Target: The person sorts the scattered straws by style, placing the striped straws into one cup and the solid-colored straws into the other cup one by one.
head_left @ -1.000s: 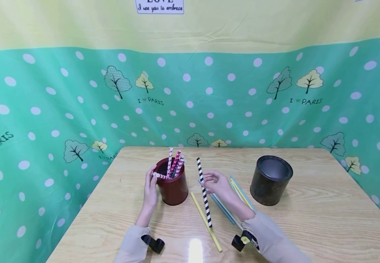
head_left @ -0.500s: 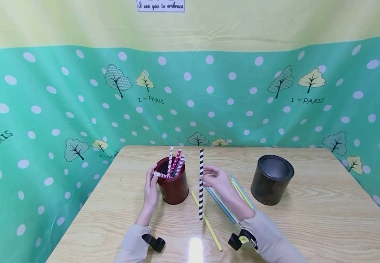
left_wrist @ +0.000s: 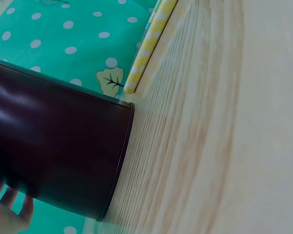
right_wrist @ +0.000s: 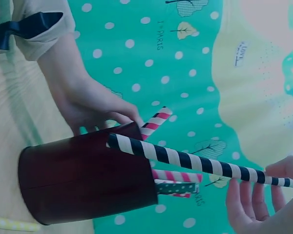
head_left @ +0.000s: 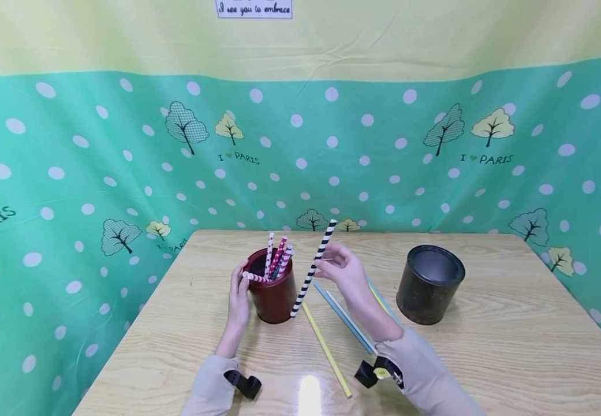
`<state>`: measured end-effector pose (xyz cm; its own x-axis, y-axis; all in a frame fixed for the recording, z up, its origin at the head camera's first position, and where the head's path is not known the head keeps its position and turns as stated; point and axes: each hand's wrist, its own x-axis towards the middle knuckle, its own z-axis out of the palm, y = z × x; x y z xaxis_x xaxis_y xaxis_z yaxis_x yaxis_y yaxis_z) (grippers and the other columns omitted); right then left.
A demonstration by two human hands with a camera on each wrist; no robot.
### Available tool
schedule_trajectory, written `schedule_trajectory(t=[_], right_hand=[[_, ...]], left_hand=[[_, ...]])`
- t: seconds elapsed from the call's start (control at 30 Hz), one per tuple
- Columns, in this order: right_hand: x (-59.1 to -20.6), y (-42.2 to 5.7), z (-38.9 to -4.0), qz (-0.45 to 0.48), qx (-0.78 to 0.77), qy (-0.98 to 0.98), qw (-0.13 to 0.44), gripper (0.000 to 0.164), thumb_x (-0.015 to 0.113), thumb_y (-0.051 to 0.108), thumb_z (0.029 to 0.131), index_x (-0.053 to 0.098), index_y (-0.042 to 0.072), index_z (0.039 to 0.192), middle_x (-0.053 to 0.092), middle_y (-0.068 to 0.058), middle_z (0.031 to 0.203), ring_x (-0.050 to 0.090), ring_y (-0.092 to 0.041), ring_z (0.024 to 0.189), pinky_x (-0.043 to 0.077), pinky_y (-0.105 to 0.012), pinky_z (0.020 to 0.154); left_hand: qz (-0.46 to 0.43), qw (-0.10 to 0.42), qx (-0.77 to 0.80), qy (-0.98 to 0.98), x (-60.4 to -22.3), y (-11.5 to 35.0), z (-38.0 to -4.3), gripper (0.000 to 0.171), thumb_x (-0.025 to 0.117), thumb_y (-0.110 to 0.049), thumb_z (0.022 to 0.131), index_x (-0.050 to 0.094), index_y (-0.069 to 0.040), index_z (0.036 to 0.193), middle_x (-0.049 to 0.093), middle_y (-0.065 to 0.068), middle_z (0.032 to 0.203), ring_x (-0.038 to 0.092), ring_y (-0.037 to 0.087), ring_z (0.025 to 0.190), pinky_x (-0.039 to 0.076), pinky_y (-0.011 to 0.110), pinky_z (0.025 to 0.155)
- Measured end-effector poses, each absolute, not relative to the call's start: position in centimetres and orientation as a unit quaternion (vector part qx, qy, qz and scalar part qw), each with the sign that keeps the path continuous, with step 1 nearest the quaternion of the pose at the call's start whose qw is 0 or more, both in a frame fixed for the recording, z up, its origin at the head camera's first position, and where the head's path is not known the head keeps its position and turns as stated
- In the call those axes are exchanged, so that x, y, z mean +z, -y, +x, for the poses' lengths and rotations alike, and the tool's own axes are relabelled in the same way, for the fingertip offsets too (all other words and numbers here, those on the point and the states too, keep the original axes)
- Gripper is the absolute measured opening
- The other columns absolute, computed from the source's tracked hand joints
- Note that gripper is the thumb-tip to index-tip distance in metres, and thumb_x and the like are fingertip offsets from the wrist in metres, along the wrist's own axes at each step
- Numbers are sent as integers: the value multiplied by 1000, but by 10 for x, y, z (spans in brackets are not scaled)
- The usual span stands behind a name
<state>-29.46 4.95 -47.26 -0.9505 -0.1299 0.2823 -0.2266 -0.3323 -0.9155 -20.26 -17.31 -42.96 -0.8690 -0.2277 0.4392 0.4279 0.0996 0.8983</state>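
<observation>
My right hand point(head_left: 351, 276) pinches a black-and-white striped paper straw point(head_left: 310, 273) between thumb and fingers. The straw slants, its lower end overlapping the right side of the dark red can point(head_left: 273, 303) in the head view; in the right wrist view it crosses in front of the rim. Around the can's left side my left hand point(head_left: 237, 303) holds it, fingers up near the rim. Several pink-patterned straws point(head_left: 269, 257) stand in the can, along with a dark green dotted straw point(right_wrist: 178, 188). One pink-and-white striped straw point(head_left: 256, 278) leans toward my left hand.
Right of the red can a yellow straw point(head_left: 327, 349) lies on the wooden table point(head_left: 492, 346). Blue straws point(head_left: 349, 323) and a white one lie beside it, with more partly under my right forearm. A black can point(head_left: 429, 289) stands farther right. A patterned cloth point(head_left: 331, 156) hangs behind.
My right hand has raised the striped straw off the table and tilted it, bringing its lower end left toward the red can. My left hand stays at the can.
</observation>
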Motion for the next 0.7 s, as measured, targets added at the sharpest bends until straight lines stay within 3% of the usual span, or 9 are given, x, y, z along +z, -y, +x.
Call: schedule_trajectory(t=[0.1, 0.27, 0.5, 0.7], right_hand=[[-509, -45, -330, 163, 814, 555, 52, 52, 71, 13, 73, 47, 7, 119, 54, -17, 108, 56, -34, 91, 49, -42, 71], [-507, -38, -338, 190, 821, 534, 78, 41, 69, 11, 75, 51, 7, 112, 57, -15, 104, 56, -30, 93, 49, -39, 74], [-324, -29, -203, 162, 799, 573, 88, 22, 60, -4, 77, 51, -2, 97, 59, -8, 89, 58, -16, 83, 48, -33, 78], [-314, -22, -204, 146, 786, 594, 94, 21, 59, -9, 77, 51, -4, 96, 60, -7, 87, 58, -11, 81, 48, -28, 76]], left_hand=[[-70, 245, -665, 702, -430, 173, -202, 35, 30, -1, 94, 32, 8, 128, 36, 27, 130, 38, 7, 114, 28, 11, 92], [-75, 250, -664, 701, -428, 172, -201, 35, 30, -1, 94, 32, 9, 127, 36, 28, 129, 38, 5, 114, 28, 11, 92], [-79, 259, -669, 692, -428, 170, -200, 34, 30, 1, 93, 33, 11, 126, 36, 30, 128, 40, 7, 112, 29, 11, 91], [-71, 253, -665, 699, -429, 172, -201, 35, 30, -1, 94, 33, 9, 127, 36, 28, 129, 38, 5, 113, 27, 10, 92]])
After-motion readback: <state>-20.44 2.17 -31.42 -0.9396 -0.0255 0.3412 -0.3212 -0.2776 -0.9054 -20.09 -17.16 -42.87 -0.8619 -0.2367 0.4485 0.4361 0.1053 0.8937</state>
